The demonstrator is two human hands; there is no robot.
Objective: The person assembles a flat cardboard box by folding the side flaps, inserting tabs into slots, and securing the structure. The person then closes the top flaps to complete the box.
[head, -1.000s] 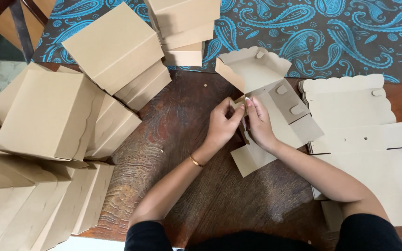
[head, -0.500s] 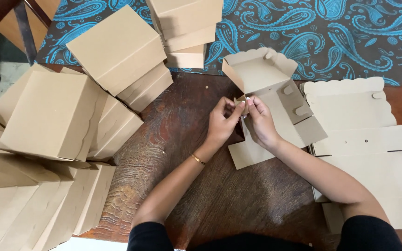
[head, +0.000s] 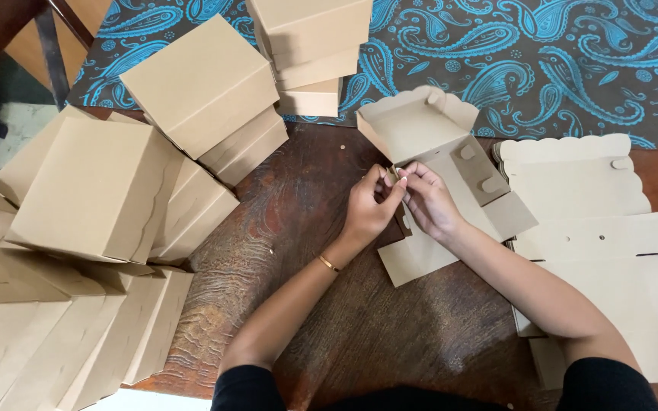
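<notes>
Left hand: the left hand [head: 369, 207] is at mid-table, fingers pinched on a small flap of the box blank [head: 451, 198]; a thin gold bracelet [head: 328, 263] sits on the wrist.
Right hand: the right hand [head: 429, 199] is just beside the left, fingertips touching the same flap from the other side; fingers are closed narrow on the card.
Contact: both hands meet at one corner of the blank, thumbs and forefingers almost touching each other.
Box blank: partly folded brown card, lying on the table [head: 321, 304] right of centre. Its far end stands up as a shallow tray with scalloped walls; its near end lies flat under the right forearm.
Flat stack: a stack of flat blanks [head: 595, 221] with scalloped edges lies to the right, just beside the blank in work, partly under the right arm.
Made boxes: a pile of closed boxes [head: 93, 190] fills the left side, several tilted and leaning on each other; it is well apart from the hands.
Far boxes: a second stack of boxes [head: 310, 46] stands at the top centre, near the tray end of the blank.
Cloth: a blue paisley cloth [head: 557, 61] covers the far edge of the scene, behind the boxes.
Table: dark wood, bare between the arms.
</notes>
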